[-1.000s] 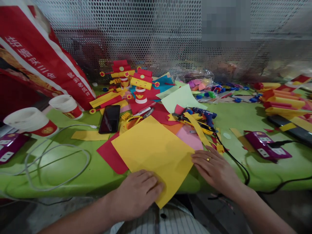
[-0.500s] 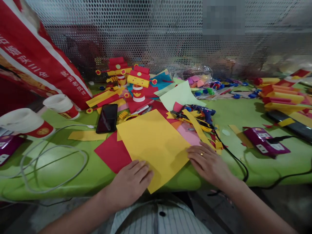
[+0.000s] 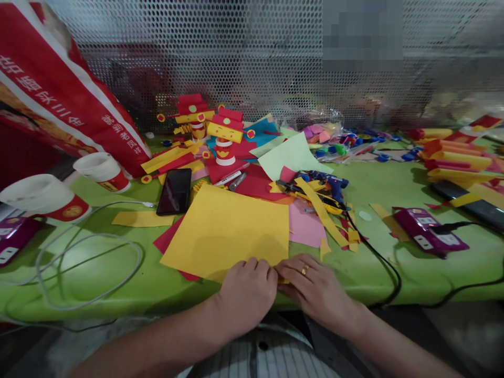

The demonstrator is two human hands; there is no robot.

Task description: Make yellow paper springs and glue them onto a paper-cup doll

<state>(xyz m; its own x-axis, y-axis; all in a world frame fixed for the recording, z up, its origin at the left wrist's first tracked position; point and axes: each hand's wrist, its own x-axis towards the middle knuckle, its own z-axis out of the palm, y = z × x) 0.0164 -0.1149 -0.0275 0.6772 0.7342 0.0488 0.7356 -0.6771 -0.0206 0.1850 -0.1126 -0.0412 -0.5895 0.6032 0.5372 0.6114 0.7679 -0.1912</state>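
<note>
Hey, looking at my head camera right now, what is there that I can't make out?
All in the head view:
Left hand: fingertips curled out of sight beneath it.
Yellow sheet: near right corner mostly covered by the left hand and right hand.
Red paper: largely under the yellow sheet.
Purple socket block: cut off by the left edge.
Things behind the perforated panel: blurred.

Looks like a craft wkshop: glue gun [image 3: 336,186], paper scraps [image 3: 318,206] & paper figs [image 3: 225,132] on green tbl [image 3: 374,184].
</note>
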